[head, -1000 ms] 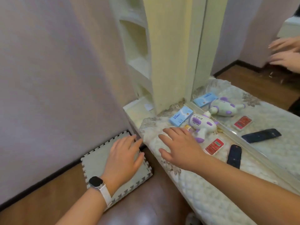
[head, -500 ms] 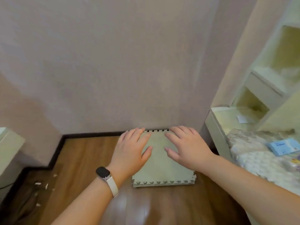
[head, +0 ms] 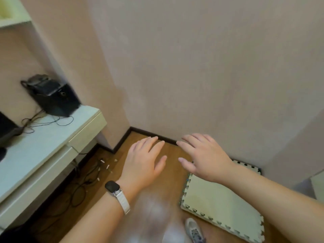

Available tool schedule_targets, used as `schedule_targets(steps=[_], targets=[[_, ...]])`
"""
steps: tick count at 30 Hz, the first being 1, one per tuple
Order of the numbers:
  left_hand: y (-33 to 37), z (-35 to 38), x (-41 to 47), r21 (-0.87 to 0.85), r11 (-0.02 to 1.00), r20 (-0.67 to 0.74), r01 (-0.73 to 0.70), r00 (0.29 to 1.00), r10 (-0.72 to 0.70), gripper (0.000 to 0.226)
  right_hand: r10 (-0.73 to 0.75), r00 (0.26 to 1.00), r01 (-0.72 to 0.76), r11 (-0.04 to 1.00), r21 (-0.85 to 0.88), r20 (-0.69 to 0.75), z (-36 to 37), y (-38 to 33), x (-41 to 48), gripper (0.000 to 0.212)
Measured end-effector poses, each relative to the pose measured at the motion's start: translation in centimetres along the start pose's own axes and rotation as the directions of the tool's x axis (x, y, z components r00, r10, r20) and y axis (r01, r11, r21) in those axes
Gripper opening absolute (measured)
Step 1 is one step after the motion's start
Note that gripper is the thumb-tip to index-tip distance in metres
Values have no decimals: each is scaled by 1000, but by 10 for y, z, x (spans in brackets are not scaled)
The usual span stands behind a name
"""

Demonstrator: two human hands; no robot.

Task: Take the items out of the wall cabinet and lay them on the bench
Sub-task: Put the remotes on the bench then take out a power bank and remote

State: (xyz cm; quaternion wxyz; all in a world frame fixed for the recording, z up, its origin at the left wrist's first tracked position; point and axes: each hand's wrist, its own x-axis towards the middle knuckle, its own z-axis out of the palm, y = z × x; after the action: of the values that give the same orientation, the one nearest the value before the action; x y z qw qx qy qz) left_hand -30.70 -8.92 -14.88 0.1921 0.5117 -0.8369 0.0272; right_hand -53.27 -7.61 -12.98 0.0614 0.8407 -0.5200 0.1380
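Observation:
My left hand [head: 143,161], with a white-strapped watch on its wrist, floats over the wooden floor with fingers spread and nothing in it. My right hand [head: 203,155] is beside it, also spread and holding nothing, above the corner of a pale foam mat [head: 220,206]. Both point toward the plain pinkish wall [head: 192,67]. The wall cabinet, the bench and the items on it are out of view.
A pale desk [head: 43,142] stands at the left with a black speaker [head: 54,97] and loose cables on it. More cables [head: 82,183] and small scraps lie on the floor under it. A grey shoe [head: 193,229] shows at the bottom edge.
The view has swung left, away from the bench and cabinet toward the wall corner and the desk. Both hands stayed spread and empty, moving left off the foam mat.

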Motion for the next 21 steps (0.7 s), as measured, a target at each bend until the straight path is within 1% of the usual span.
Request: schedule_targets(steps=[5,9,12,15,21], targets=[[-36,-13,15,138,979,10,147,989,-150,47,-146,989,146,984,100,-5,25,5,67,50],[-59,-21,41,258,938,38,232,968,-249,47,-228,973,232,960,156,-48,30,21,122,51],[-70,-26,62,289,911,23,295,949,-314,47,-267,959,280,941,190,-90,34,37,160,51],[-80,-31,77,325,886,-19,331,939,-344,46,-330,938,346,917,198,-110,41,43,199,51],[-120,-45,78,382,814,-68,438,891,-448,45,-441,891,455,854,251,-112,57,16,261,49]])
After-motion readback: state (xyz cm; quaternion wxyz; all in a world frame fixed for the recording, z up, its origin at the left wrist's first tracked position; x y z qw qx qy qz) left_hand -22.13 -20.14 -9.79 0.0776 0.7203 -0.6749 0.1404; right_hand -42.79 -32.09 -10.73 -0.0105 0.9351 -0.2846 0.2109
